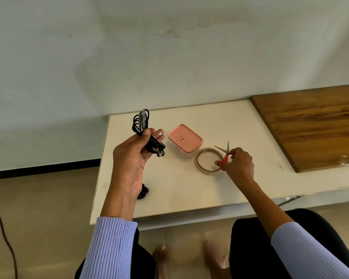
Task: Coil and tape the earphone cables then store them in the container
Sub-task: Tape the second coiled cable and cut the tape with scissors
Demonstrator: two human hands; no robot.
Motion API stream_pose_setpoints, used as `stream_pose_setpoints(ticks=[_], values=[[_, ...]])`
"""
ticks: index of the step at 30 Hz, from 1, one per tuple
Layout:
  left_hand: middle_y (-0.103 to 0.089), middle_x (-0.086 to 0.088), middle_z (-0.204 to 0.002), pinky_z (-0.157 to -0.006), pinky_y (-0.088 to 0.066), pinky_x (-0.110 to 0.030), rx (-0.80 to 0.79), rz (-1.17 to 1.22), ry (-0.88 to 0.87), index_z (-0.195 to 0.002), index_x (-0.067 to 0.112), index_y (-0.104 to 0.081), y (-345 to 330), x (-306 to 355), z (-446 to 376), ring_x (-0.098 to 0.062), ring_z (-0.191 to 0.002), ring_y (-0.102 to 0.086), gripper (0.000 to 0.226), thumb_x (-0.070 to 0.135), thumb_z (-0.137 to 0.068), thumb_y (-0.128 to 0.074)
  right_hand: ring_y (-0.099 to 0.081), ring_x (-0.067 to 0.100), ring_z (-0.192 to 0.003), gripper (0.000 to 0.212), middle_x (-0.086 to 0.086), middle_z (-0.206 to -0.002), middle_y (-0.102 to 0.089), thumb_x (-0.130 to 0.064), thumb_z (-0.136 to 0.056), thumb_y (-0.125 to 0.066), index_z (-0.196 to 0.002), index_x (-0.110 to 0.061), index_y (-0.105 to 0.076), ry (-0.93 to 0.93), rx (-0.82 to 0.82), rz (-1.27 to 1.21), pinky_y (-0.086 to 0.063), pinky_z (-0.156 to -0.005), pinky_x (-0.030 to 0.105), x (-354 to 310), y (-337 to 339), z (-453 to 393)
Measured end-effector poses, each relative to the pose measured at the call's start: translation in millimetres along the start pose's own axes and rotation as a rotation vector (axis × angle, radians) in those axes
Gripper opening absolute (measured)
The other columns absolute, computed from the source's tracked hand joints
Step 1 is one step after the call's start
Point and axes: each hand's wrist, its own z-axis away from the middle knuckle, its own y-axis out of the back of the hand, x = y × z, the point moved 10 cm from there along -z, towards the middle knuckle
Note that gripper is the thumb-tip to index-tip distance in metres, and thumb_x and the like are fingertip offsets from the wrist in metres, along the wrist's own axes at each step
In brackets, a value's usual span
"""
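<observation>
The left hand (132, 158), raised above the white tabletop (189, 190), grips a coiled black earphone cable (142, 125) between thumb and curled fingers, while the right hand (239, 162) holds small red-handled scissors (225, 156), blades apart, over a clear tape roll (199, 165) beside the closed pink-lidded plastic container (184, 139).

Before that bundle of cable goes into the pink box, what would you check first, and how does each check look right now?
1. Cable bundle coiled and gripped by the left hand: ok.
2. Tape wrapped around the bundle: a shiny strip shows near its top: ok, though how well it sticks, cannot tell.
3. Box open to receive it: not ok, the pink lid is on.
4. Right hand free to lift the lid: not ok, it holds the scissors over the tape roll.
5. Second cable on the table coiled and taped: cannot tell, mostly hidden by the left wrist.
</observation>
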Motion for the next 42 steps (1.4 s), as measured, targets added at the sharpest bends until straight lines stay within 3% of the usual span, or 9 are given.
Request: stream_pose_setpoints(ticks=[4,10,14,18,22,32,36,39,42], values=[[-0.071,-0.02,-0.098,-0.077,-0.057,-0.028,0.002,-0.037,0.018,-0.092,0.001,-0.067,1.4,-4.3,-1.0,-0.03,-0.094,-0.07,0.01,0.007,-0.087,-0.06,-0.056,0.03,-0.09,0.054,0.021,-0.115,-0.054,-0.021,-0.073,-0.078,-0.113,0.002,-0.051,-0.056,-0.186,0.132,-0.044,-0.069,0.034,0.4,-6.3,-10.9],[-0.071,-0.021,-0.098,-0.083,-0.056,-0.031,-0.008,-0.088,0.036,-0.091,0.002,-0.069,-0.9,-8.7,-0.1,-0.03,-0.093,-0.071,0.01,0.007,-0.087,-0.061,-0.047,0.039,-0.115,0.068,0.024,-0.128,-0.04,-0.021,-0.077,-0.074,-0.127,0.003,-0.035,-0.012,-0.281,0.315,-0.043,-0.096,0.041,-11.0,-14.2,-5.7],[-0.071,-0.02,-0.098,-0.081,-0.056,-0.033,-0.011,-0.122,0.046,-0.09,0.003,-0.069,-1.8,-10.9,-0.5,-0.029,-0.094,-0.07,0.01,0.007,-0.086,-0.061,-0.059,0.034,-0.1,0.074,0.013,-0.101,-0.056,-0.029,-0.069,-0.082,-0.119,-0.002,-0.035,-0.025,-0.131,0.313,-0.046,-0.075,0.037,-20.6,7.8,-3.2],[-0.072,-0.019,-0.096,-0.078,-0.058,-0.031,-0.021,-0.123,0.055,-0.09,0.003,-0.069,-3.4,-12.3,-0.3,-0.03,-0.094,-0.07,0.011,0.008,-0.085,-0.061,-0.056,0.025,-0.078,0.043,0.007,-0.081,-0.053,-0.031,-0.072,-0.079,-0.098,-0.004,-0.058,0.009,-0.08,0.365,-0.044,-0.065,0.032,-29.5,17.3,0.3],[-0.073,-0.018,-0.095,-0.078,-0.058,-0.03,-0.028,-0.133,0.06,-0.091,0.002,-0.069,-5.4,-14.3,0.0,-0.03,-0.094,-0.07,0.012,0.009,-0.085,-0.062,-0.058,0.024,-0.072,0.026,0.006,-0.07,-0.056,-0.014,-0.07,-0.081,-0.078,-0.003,-0.058,0.017,-0.072,0.257,-0.047,-0.062,0.033,-27.7,16.3,-5.0],[-0.073,-0.018,-0.094,-0.075,-0.058,-0.028,-0.063,-0.109,0.107,-0.088,0.002,-0.069,-14.4,-19.3,2.4,-0.029,-0.092,-0.071,0.011,0.007,-0.087,-0.059,-0.064,0.025,-0.074,0.011,0.01,-0.084,-0.068,-0.004,-0.083,-0.061,-0.089,-0.004,-0.07,0.106,0.021,0.267,-0.057,-0.071,0.038,-30.9,22.3,-4.3],[-0.074,-0.017,-0.091,-0.078,-0.059,-0.03,-0.099,-0.127,0.158,-0.087,0.002,-0.069,-21.3,-26.6,4.5,-0.029,-0.092,-0.071,0.013,0.006,-0.088,-0.058,-0.068,0.019,-0.075,0.018,0.004,-0.085,-0.073,-0.024,-0.088,-0.063,-0.09,-0.008,-0.072,0.335,-0.128,-0.227,-0.056,-0.073,0.034,-75.0,19.1,38.5],[-0.074,-0.017,-0.092,-0.074,-0.059,-0.028,-0.109,-0.158,0.161,-0.089,0.002,-0.069,-24.0,-28.2,6.5,-0.027,-0.09,-0.071,0.013,0.007,-0.089,-0.057,-0.071,0.017,-0.088,0.037,0.007,-0.098,-0.073,-0.037,-0.088,-0.057,-0.103,-0.006,-0.068,0.192,-0.504,-0.773,-0.058,-0.077,0.032,-100.8,-5.7,78.5],[-0.074,-0.016,-0.095,-0.068,-0.057,-0.024,-0.118,-0.23,0.151,-0.09,0.005,-0.071,-24.7,-28.5,7.5,-0.024,-0.09,-0.071,0.014,0.01,-0.089,-0.058,-0.07,0.02,-0.095,0.045,0.01,-0.103,-0.072,-0.042,-0.084,-0.058,-0.108,-0.004,-0.066,0.125,-0.639,-0.95,-0.057,-0.081,0.035,-114.9,-19.7,97.7]])
